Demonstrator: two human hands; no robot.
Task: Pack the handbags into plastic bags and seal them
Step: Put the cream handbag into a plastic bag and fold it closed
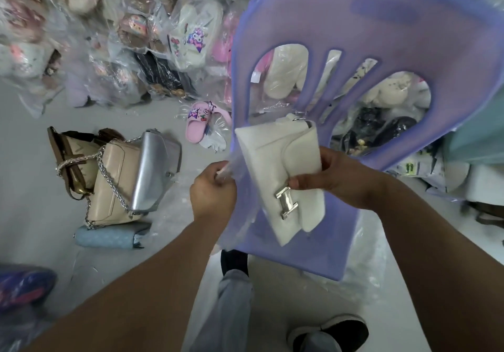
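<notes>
A white handbag (272, 166) with a silver H-shaped clasp (286, 201) is held up in front of the purple chair. My right hand (335, 177) grips the bag's flap from the right side. My left hand (214, 188) pinches the edge of a clear plastic bag (237, 215) that hangs beside and below the handbag. On the floor to the left lie a silver handbag (155, 166), a beige handbag with a chain (114, 185), a brown bag (71, 161) and a light blue quilted bag (109, 237).
A purple plastic chair (368, 38) stands right in front of me. Piles of bagged slippers and plush goods (122, 38) fill the back. A pink slipper (201, 122) lies on the grey floor. My legs and shoe (330, 332) are below.
</notes>
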